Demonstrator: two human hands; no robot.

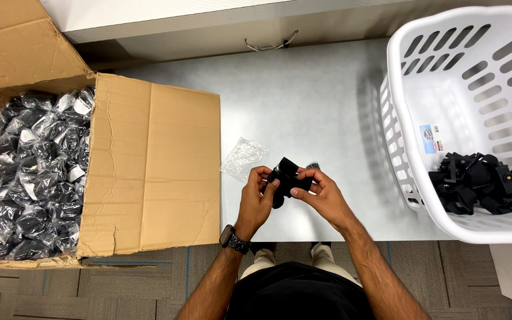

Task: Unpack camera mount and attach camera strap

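Fingers [266,176] of the left hand [256,198] are curled closed around the left side of a small black part [287,178], thumb on its near face; fingers of the right hand [321,195] pinch the same part from the right, so both hands grip it together. Black part sits held just above the grey desk [303,101], near the front edge, roughly midway between box and basket. Dark watch [232,239] on the left wrist. Just left of the hands, an empty crumpled clear plastic bag [243,157] lies flat on the desk. Tiny dark bit [313,165] on the desk behind the right fingers, too small to tell what it is. Far left: open cardboard box [149,166], flap folded out over the desk, packed with black parts in clear bags [34,172]. Far right: white slotted laundry basket [404,106] with a pile of unbagged black parts [481,184] in its bottom. Loop of cable [271,44] at the back edge of the desk, well apart from the hands.
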